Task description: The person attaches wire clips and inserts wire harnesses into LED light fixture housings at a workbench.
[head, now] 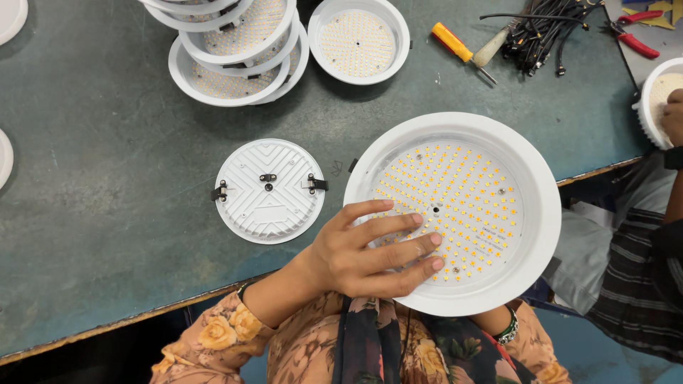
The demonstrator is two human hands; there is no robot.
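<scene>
A round white lamp housing (537, 185) with a disc of many small yellow diodes inside is held face up over the table's near edge. My left hand (370, 252) lies on its lower left side, fingers spread flat across the diode disc. My right hand is hidden under the housing; only its wrist with a green bangle (507, 328) shows below the rim, so its grip cannot be seen. Another housing (269, 189) lies face down on the table just left of it, showing its ribbed back and two spring clips.
A stack of the same housings (235, 50) and a single face-up one (359, 41) stand at the back. A yellow-handled screwdriver (452, 41), a bundle of black cables (544, 32) and red pliers (637, 32) lie far right. Another person's hand (672, 114) works on a housing at the right edge.
</scene>
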